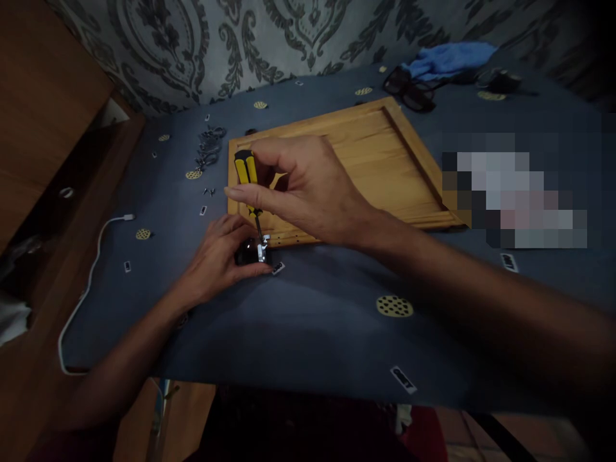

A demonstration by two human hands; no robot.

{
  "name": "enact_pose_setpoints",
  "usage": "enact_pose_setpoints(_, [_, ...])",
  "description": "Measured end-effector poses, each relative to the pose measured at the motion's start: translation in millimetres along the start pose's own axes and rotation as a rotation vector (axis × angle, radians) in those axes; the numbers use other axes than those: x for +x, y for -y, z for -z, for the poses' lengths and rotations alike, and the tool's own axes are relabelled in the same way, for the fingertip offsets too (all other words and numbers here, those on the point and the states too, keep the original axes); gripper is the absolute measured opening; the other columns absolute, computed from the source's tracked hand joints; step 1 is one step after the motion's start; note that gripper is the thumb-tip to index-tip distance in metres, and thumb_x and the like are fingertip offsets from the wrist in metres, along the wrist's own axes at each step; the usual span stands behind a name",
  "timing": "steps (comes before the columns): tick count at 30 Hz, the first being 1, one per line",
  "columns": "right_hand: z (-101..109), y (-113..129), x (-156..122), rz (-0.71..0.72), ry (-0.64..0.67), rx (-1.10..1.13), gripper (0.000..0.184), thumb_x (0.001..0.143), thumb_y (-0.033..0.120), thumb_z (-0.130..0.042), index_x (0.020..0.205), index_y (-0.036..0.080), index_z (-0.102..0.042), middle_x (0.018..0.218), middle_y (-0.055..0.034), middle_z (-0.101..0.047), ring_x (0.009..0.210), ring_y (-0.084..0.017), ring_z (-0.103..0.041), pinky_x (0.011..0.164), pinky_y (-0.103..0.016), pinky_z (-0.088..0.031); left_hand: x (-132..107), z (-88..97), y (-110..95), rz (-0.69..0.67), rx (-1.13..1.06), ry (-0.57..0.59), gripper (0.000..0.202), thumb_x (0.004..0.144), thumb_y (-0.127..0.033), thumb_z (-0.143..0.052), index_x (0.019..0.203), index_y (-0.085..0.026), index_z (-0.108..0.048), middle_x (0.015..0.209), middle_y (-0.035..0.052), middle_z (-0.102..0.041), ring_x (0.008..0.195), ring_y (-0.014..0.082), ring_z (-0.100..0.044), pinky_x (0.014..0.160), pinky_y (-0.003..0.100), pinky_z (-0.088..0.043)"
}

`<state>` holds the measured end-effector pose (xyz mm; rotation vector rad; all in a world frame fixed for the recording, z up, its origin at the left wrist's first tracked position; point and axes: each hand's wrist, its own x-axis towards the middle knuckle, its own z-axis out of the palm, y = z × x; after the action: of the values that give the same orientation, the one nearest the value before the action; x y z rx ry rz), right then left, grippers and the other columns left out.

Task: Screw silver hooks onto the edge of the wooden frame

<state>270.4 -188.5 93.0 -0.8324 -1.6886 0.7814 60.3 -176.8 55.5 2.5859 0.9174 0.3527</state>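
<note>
My right hand (pixel 308 183) is closed around the yellow and black handle of a screwdriver (pixel 246 173). Its shaft points down, with the tip at a small shiny metal fitting (pixel 262 250) that looks like a cabinet hinge. Thumb and fingers of my left hand (pixel 219 256) close around this fitting from the left, at the near left corner of a framed wooden panel (pixel 356 160). The fitting's dark part lies partly hidden between those fingers. Whether the screwdriver tip sits in a screw I cannot tell.
Several metal pieces (pixel 209 144) lie in a pile left of the panel, with small screws (pixel 209 192) nearer me. A white cable (pixel 99 256) runs along the table's left side. Sunglasses (pixel 411 90) and a blue cloth (pixel 450 59) lie at the back right. The patterned wall (pixel 269 51) stands behind.
</note>
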Motion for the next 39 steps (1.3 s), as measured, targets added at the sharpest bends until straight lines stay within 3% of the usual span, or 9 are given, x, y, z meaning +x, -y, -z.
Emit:
enact_pose_setpoints(7, [2,0,2,0.051,0.059,-0.035,0.036,0.091,0.044,-0.074,0.067,0.023,-0.056,0.067,0.0024,-0.052,0.071,-0.015,-0.050,0.062,-0.027,-0.043,-1,-1.6,0,-0.014,0.004,-0.032,0.047,0.088,-0.065,-0.070,0.101,-0.020,-0.066,0.111,0.0083,-0.068,0.113,0.0304,-0.061,0.099,0.045,-0.049])
enact_pose_setpoints(14, [9,3,2,0.077,0.201,-0.083,0.026,0.101,0.030,-0.063,0.079,0.018,-0.055,0.075,0.0036,-0.056,0.076,-0.011,-0.053,0.067,-0.023,-0.046,-1,-2.9,2,-0.024,0.019,-0.049,0.048,0.088,-0.065,-0.070,0.104,-0.020,-0.069,0.113,0.0084,-0.069,0.113,0.0308,-0.062,0.099,0.045,-0.050])
enact_pose_setpoints(18, [16,4,4,0.084,0.359,-0.089,0.013,0.104,0.020,-0.054,0.093,0.016,-0.056,0.085,0.0033,-0.061,0.082,-0.009,-0.057,0.073,-0.021,-0.050,-1,-3.0,3,-0.038,0.024,-0.044,0.050,0.089,-0.064,-0.070,0.112,-0.019,-0.070,0.123,0.0101,-0.067,0.118,0.0318,-0.061,0.103,0.046,-0.049])
enact_pose_setpoints(22, [20,2,6,0.085,0.434,-0.062,0.015,0.105,0.020,-0.052,0.091,0.016,-0.057,0.081,0.0049,-0.061,0.076,-0.007,-0.061,0.070,-0.018,-0.050,-2,-3.3,3,-0.051,0.030,-0.059,0.056,0.090,-0.066,-0.067,0.124,-0.021,-0.068,0.125,0.0101,-0.067,0.120,0.0324,-0.061,0.105,0.048,-0.049])
enact_pose_setpoints(28, [17,-1,3,0.101,0.408,-0.115,0.021,0.106,0.023,-0.052,0.086,0.017,-0.053,0.076,0.0056,-0.061,0.075,-0.007,-0.061,0.066,-0.018,-0.050,-2,-3.7,6,-0.051,0.040,-0.061,0.060,0.089,-0.073,-0.062,0.118,-0.020,-0.070,0.119,0.0102,-0.069,0.115,0.0320,-0.063,0.102,0.047,-0.050])
enact_pose_setpoints(34, [14,-5,2,0.132,0.364,-0.183,0.026,0.105,0.032,-0.056,0.085,0.017,-0.051,0.080,0.0042,-0.062,0.080,-0.009,-0.059,0.068,-0.020,-0.050,-3,-6.2,7,-0.048,0.052,-0.078,0.058,0.087,-0.069,-0.068,0.120,-0.021,-0.069,0.130,0.0111,-0.067,0.123,0.0331,-0.060,0.110,0.050,-0.047])
enact_pose_setpoints(39, [10,0,2,0.116,0.301,-0.190,0.026,0.101,0.032,-0.063,0.083,0.017,-0.051,0.078,0.0052,-0.057,0.079,-0.009,-0.055,0.067,-0.020,-0.047,-3,-5.9,7,-0.044,0.048,-0.071,0.056,0.087,-0.066,-0.071,0.123,-0.023,-0.068,0.128,0.0096,-0.067,0.121,0.0327,-0.061,0.106,0.049,-0.050])
